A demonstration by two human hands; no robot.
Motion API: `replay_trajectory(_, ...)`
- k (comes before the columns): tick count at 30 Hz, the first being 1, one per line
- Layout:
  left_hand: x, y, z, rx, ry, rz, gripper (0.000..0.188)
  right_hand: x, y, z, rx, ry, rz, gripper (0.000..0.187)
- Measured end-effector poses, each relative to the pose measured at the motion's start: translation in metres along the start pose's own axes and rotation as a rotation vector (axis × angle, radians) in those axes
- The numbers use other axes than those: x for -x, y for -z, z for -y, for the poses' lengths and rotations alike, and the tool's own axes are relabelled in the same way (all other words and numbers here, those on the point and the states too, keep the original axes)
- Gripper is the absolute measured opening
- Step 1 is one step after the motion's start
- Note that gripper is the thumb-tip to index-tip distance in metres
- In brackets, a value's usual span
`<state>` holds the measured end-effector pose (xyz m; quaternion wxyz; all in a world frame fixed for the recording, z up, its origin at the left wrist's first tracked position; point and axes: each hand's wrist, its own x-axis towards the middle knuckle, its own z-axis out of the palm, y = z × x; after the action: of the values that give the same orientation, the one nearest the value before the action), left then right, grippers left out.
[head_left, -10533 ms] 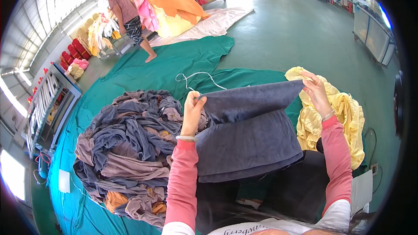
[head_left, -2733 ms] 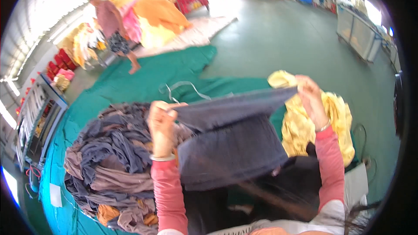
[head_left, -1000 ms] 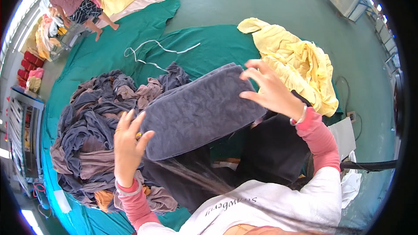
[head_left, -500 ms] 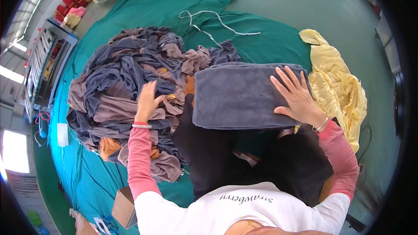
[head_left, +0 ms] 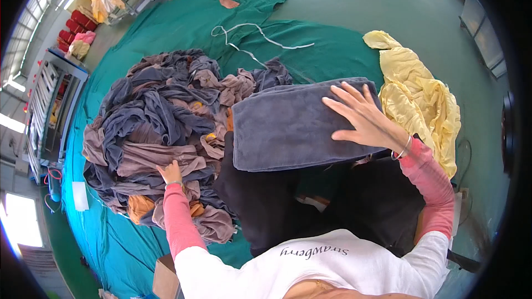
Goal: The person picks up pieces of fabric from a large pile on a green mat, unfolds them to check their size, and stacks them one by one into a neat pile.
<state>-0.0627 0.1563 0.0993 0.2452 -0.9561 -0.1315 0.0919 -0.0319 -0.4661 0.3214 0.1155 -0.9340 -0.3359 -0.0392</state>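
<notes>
A neat stack of dark grey folded towels [head_left: 288, 127] lies in front of me, above my black-clad legs. My right hand [head_left: 360, 119] rests on the right part of its top, palm down with fingers spread. To the left is a large loose heap of grey and brown towels [head_left: 149, 111], with some orange ones [head_left: 141, 208] showing. My left hand [head_left: 170, 173] is at the near side of the heap, next to a brown towel [head_left: 158, 158]. Its thumb and a finger stand apart, and the remaining fingers are partly hidden.
Green sheeting [head_left: 332, 50] covers the floor beneath the towels. A crumpled yellow cloth [head_left: 415, 88] lies right of the stack, and a white cord [head_left: 271, 41] beyond it. Another person's bare foot [head_left: 228, 3] is at the far edge. A cardboard box [head_left: 165, 277] stands near my left side.
My left hand has come down and toward me, from above the heap to its near side. My right hand stays on the stack. The view has shifted slightly, and the other person has stepped.
</notes>
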Motion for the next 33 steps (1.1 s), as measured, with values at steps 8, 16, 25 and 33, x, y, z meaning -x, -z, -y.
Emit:
replay_trajectory(8,0.007,-0.006,-0.021,-0.012,-0.044,-0.001,0.042,-0.092,0.095,0.197,-0.963,0.467,0.33,0.023)
replay_trajectory(16,0.017,-0.019,-0.034,-0.119,0.01,-0.062,0.026,-0.099,0.082,0.236,-1.177,0.406,0.508,0.019)
replay_trajectory(25,0.022,0.063,-0.047,0.387,0.207,-0.08,0.026,-0.07,0.046,0.218,-1.511,-0.077,0.408,0.018)
replay_trajectory(33,-0.007,0.149,-0.01,1.388,0.189,-0.465,0.028,-0.048,0.085,0.233,-1.7,-0.375,0.428,0.018)
